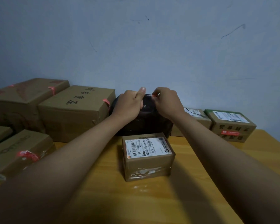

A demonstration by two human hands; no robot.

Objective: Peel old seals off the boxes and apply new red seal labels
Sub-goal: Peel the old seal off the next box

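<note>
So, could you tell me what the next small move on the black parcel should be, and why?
Probably draw the red seal across the black parcel. The right hand pinches the seal at the top edge, while the left hand steadies the parcel.

Lighting: dim, cool, bluish cast carried across the wall (168,38); no lamp seen. Shadows: soft and broad, thrown on the wooden table (200,167) under both forearms. Glare: faint sheen noted on the tape of the small box (148,156). Sharpness: soft throughout, label print only partly legible. Distortion: wide-angle stretching marked at the lower corners
</note>
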